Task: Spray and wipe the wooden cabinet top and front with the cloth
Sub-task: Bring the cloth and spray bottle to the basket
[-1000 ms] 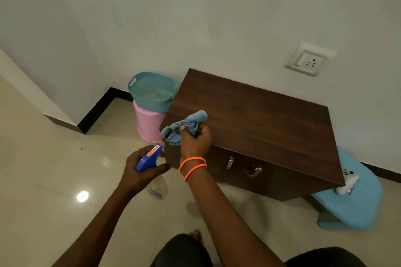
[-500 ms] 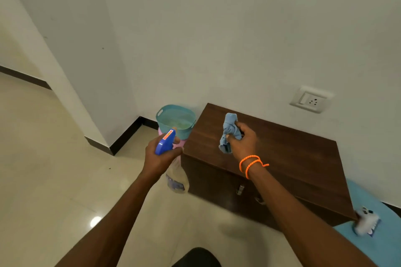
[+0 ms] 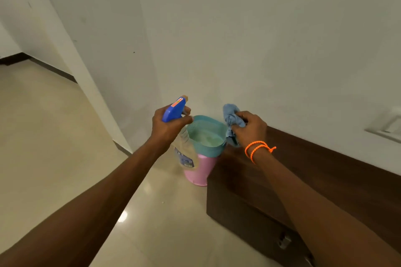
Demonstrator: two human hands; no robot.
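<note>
Nearest the camera, two bare forearms are extending forward from 7 and 5 o'clock toward the middle of the view. The cabinet (image 3: 325, 180), dark brown wood, is sitting at 4 o'clock against the white wall (image 3: 260, 39); its top is running along the wall and its front is facing the cream tiled floor (image 3: 43, 136), with a metal handle (image 3: 284, 241) showing low on the front at 5 o'clock. The right forearm is crossing above the cabinet top, and two orange bands (image 3: 257, 149) are circling that wrist. The right hand (image 3: 249, 129) is gripping a bunched blue cloth (image 3: 233, 119), fingers curled round it, holding it in the air above the cabinet's left end. The left hand (image 3: 168, 128), just left of centre, is gripping the blue trigger head of a spray bottle (image 3: 175, 109), whose clear body is hanging below the fist. Between and beyond the hands, a teal basket (image 3: 206, 136) is resting on a pink bin (image 3: 199, 171), which is standing on the floor beside the cabinet's left end. A wall socket (image 3: 388, 128) is showing at 3 o'clock.
</note>
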